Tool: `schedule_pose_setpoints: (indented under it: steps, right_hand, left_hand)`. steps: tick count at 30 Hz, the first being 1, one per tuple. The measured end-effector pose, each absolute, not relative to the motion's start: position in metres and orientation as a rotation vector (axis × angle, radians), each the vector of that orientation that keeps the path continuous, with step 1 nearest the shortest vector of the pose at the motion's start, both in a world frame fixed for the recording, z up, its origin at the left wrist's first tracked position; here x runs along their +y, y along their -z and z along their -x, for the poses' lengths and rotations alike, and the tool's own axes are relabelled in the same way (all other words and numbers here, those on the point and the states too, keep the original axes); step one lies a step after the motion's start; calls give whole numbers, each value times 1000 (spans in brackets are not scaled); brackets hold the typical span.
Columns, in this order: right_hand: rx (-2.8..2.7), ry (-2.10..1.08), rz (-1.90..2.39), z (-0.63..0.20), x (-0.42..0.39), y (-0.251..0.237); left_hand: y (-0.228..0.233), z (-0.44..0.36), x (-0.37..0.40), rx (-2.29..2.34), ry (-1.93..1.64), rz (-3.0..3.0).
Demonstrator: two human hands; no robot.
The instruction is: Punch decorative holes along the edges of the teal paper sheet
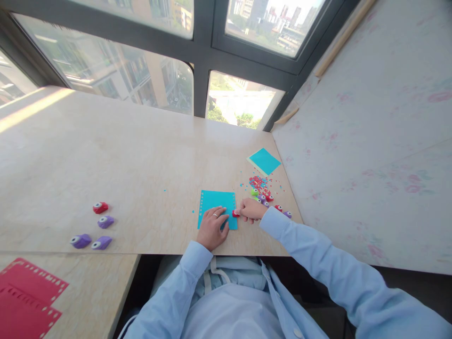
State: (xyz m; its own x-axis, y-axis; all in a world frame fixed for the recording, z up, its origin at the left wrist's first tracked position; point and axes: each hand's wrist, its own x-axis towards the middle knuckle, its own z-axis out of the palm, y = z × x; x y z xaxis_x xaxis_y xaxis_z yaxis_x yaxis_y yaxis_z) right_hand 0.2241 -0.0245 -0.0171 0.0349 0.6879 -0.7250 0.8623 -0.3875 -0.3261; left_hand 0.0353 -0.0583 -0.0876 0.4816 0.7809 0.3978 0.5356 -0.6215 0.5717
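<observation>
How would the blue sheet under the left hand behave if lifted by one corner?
The blue sheet would probably feel light and droop, since it looks paper-thin and lies flat. It might tear most easily near the holes punched along its left edge.

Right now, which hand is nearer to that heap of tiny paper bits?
The right hand: it holds a small red tool, just on the near side of the paper bits. The left hand is farther left, resting on the hole-edged blue sheet.
</observation>
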Motion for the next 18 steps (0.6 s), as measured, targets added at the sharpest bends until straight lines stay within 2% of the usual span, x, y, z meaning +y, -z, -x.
schedule_pose_setpoints:
  steps: [11, 18]
  right_hand:
    - [1610, 979, -1950, -209, -13, 11]
    - [1620, 983, -1999, -209, -18, 14]
  left_hand:
    - [87, -35, -60, 1104, -847, -2371]
    - [88, -37, -57, 1136, -857, -2357]
